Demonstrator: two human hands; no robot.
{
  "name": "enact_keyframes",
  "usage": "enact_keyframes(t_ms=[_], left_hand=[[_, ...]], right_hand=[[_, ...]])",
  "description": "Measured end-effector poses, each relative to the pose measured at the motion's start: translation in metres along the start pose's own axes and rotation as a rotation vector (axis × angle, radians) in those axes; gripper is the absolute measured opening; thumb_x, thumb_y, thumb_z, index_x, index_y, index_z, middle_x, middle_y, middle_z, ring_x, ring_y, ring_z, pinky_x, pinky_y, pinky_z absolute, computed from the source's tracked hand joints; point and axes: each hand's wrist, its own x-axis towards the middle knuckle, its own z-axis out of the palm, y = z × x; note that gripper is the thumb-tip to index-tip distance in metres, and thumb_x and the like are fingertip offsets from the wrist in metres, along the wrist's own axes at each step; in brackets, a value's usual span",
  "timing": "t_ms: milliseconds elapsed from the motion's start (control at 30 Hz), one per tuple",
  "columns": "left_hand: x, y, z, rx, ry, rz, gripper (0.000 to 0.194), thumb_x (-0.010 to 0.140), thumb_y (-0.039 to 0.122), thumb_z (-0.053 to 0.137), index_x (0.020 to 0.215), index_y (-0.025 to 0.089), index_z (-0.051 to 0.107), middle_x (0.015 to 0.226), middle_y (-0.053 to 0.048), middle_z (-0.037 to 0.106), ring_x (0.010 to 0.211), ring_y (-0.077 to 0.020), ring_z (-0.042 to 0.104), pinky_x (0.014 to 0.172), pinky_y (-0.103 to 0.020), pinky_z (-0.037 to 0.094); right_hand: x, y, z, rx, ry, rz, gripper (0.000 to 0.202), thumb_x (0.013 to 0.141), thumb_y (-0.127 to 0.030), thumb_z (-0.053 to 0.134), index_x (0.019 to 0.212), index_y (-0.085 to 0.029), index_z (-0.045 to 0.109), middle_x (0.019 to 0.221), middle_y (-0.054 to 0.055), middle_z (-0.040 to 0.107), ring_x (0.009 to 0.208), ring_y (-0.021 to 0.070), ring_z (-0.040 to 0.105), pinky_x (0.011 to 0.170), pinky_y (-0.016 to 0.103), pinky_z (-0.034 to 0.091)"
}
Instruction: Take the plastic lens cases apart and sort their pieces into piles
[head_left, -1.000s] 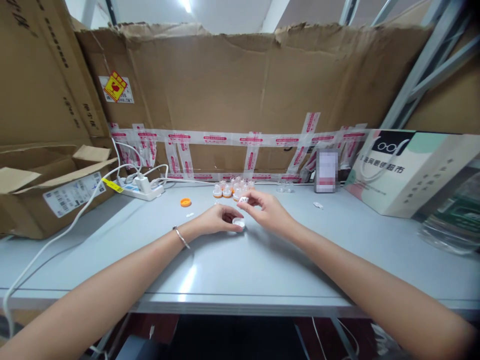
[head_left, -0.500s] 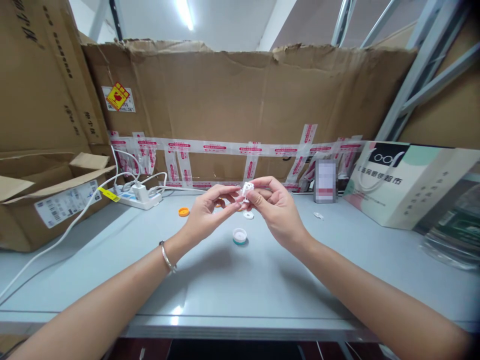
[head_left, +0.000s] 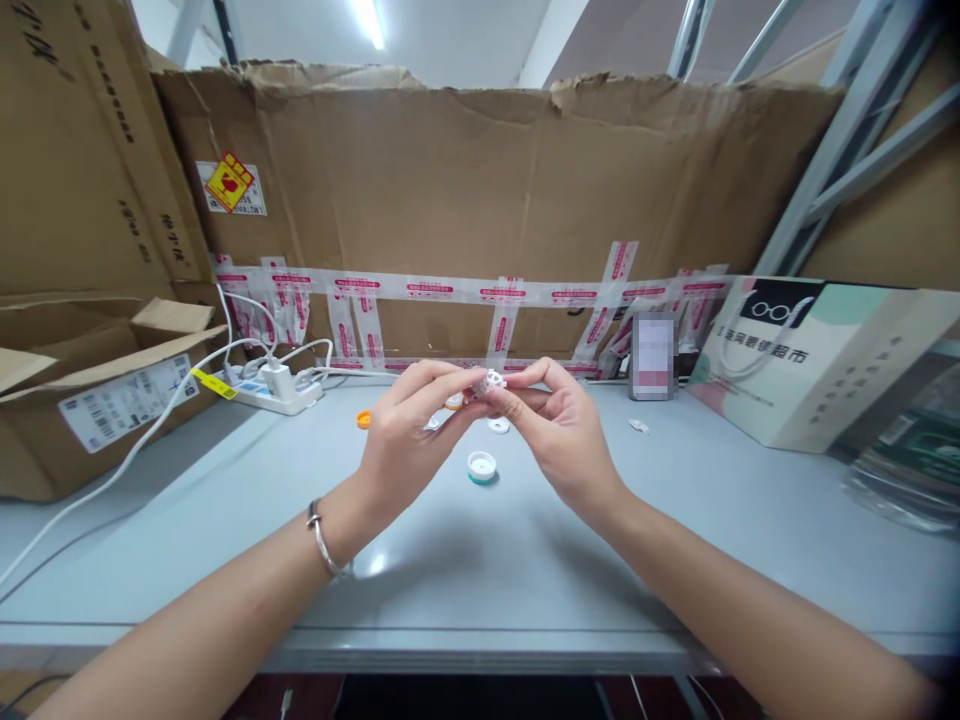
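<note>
Above the middle of the table, both hands pinch a small white plastic part [head_left: 494, 380] with holes in it; its exact kind is too small to tell. Fingertips of my left hand [head_left: 416, 425] close on its left side. My right hand [head_left: 559, 420] grips it from the right between thumb and fingers. Below the hands sits a round white-and-green cap-like piece [head_left: 481, 468]. Just behind the fingers lie a flat white disc [head_left: 499, 426] and an orange-and-white piece [head_left: 454, 401], partly hidden. An orange ring-shaped piece [head_left: 364, 419] is half covered by my left hand.
A power strip [head_left: 281, 397] with white cables and an open cardboard box [head_left: 97, 390] stand at left. A phone [head_left: 653, 356] leans at the back. On the right are a small clear piece [head_left: 639, 426], a printed carton [head_left: 795, 370] and a large clear bottle [head_left: 911, 450].
The white part has turned in the fingers, and my left hand has rolled over and closed further around it. The view has shifted slightly.
</note>
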Motion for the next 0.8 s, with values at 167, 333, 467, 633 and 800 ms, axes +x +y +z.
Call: enact_keyframes(t_ms=[167, 333, 467, 633, 800], left_hand=[[0.0013, 0.0025, -0.0023, 0.013, 0.004, -0.041, 0.021, 0.075, 0.016, 0.063, 0.096, 0.021, 0.063, 0.086, -0.002, 0.063, 0.076, -0.0101, 0.058, 0.068, -0.023, 0.050], [0.0016, 0.0029, -0.0021, -0.021, -0.063, -0.086, 0.023, 0.076, 0.014, 0.061, 0.098, 0.020, 0.062, 0.085, -0.002, 0.062, 0.074, -0.0091, 0.057, 0.067, -0.022, 0.050], [0.0007, 0.0013, -0.0021, -0.032, -0.110, -0.078, 0.022, 0.077, 0.014, 0.059, 0.098, 0.019, 0.061, 0.088, -0.002, 0.062, 0.078, -0.0100, 0.057, 0.069, -0.023, 0.049], [-0.0013, -0.0016, -0.0019, 0.000, -0.119, -0.012, 0.022, 0.077, 0.016, 0.059, 0.099, 0.019, 0.061, 0.090, -0.003, 0.062, 0.081, -0.0123, 0.058, 0.073, -0.026, 0.050], [-0.0025, -0.0022, -0.0024, 0.066, -0.082, 0.061, 0.021, 0.079, 0.017, 0.057, 0.100, 0.021, 0.061, 0.089, -0.003, 0.064, 0.081, -0.0132, 0.058, 0.073, -0.028, 0.050]], right_hand=[[-0.0024, -0.0026, 0.0002, 0.009, -0.022, -0.064, 0.010, 0.076, -0.024, 0.061, 0.078, -0.019, 0.052, 0.088, 0.001, 0.067, 0.076, 0.0132, 0.065, 0.071, 0.028, 0.052], [-0.0022, 0.0018, -0.0015, 0.009, -0.035, -0.075, 0.009, 0.076, -0.024, 0.061, 0.078, -0.020, 0.054, 0.085, 0.000, 0.068, 0.077, 0.0126, 0.065, 0.073, 0.029, 0.052], [0.0009, 0.0056, -0.0060, 0.025, -0.040, -0.046, 0.011, 0.076, -0.027, 0.061, 0.078, -0.020, 0.053, 0.080, 0.000, 0.068, 0.076, 0.0122, 0.064, 0.075, 0.030, 0.052], [0.0009, 0.0061, -0.0070, 0.026, -0.018, -0.008, 0.018, 0.072, -0.030, 0.064, 0.084, -0.021, 0.055, 0.078, 0.000, 0.068, 0.076, 0.0137, 0.065, 0.075, 0.031, 0.052], [-0.0002, 0.0045, -0.0058, 0.001, -0.035, 0.018, 0.019, 0.072, -0.032, 0.064, 0.087, -0.020, 0.062, 0.085, 0.002, 0.068, 0.080, 0.0149, 0.065, 0.078, 0.033, 0.052]])
